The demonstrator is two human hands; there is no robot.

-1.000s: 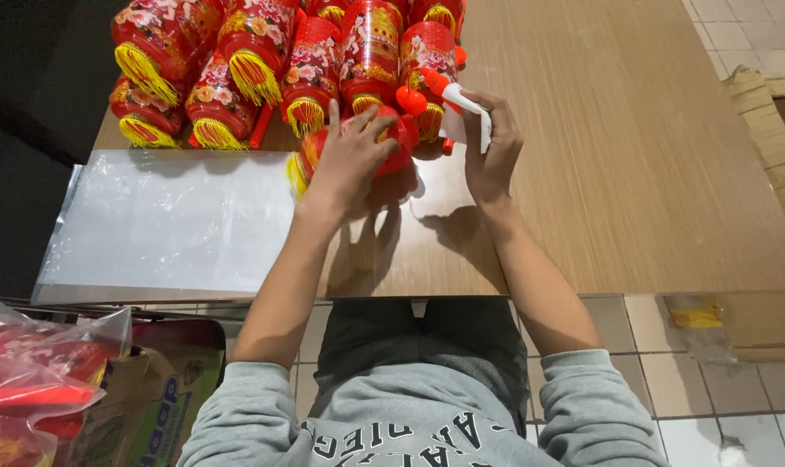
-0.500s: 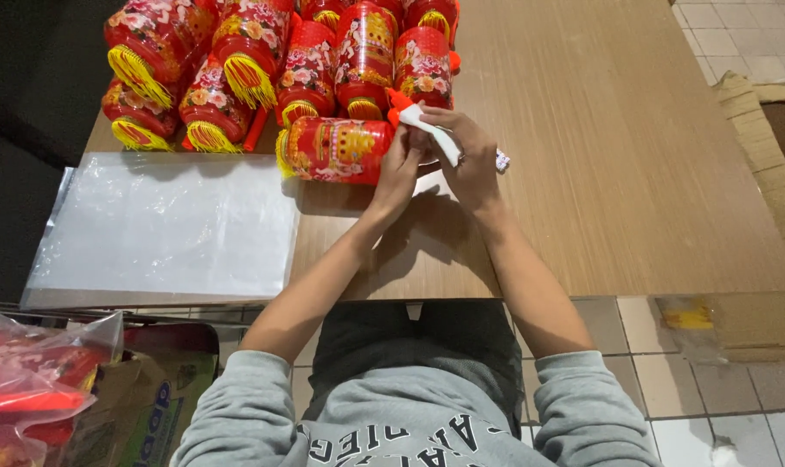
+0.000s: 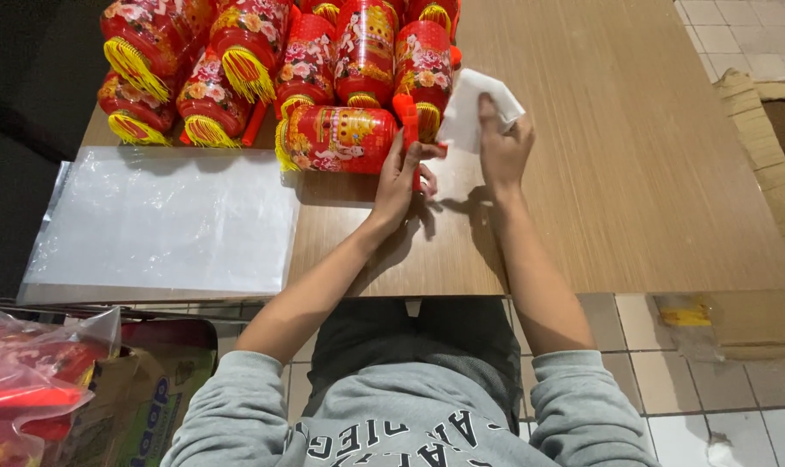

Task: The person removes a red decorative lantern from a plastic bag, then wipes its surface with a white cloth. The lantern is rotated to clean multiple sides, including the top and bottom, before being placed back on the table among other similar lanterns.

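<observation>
Head view: left hand (image 3: 398, 177) grip around red lantern (image 3: 339, 138) lying near worktop (image 3: 617, 182) far edge; right hand (image 3: 502, 143) pinching white sheet (image 3: 468, 108). Finished lanterns (image 3: 262, 52) stacked behind; clear bags (image 3: 163, 220) unused.

A red cylindrical paper lantern (image 3: 339, 138) is laid sideways on the wooden table (image 3: 617, 190), before a cluster of upright lanterns (image 3: 280, 52); a clear plastic sheet (image 3: 167, 220) is spread left, a white cloth (image 3: 472, 108) right.

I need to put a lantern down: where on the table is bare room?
The table is bare right of the right hand, out to its right edge. The clear plastic sheet fills the front left; the red lanterns crowd the far left, by the left hand.
</observation>
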